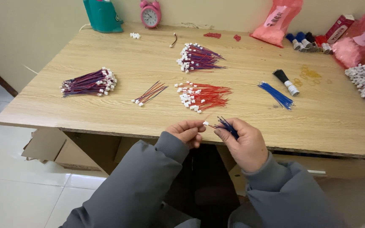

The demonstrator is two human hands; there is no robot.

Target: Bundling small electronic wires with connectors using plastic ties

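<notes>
Both hands meet at the near edge of the wooden desk (106,114); the left hand (186,131) pinches a small white connector (205,123) between thumb and fingertips; the right hand (243,143) is closed round a little bunch of blue wires (227,126), their ends pointing at the connector, just beside it; right behind, red wires with white connectors (201,96) lie spread out; loose blue wires (276,95) rest to the right, finished red-and-blue bundles (88,83) to the left.
</notes>
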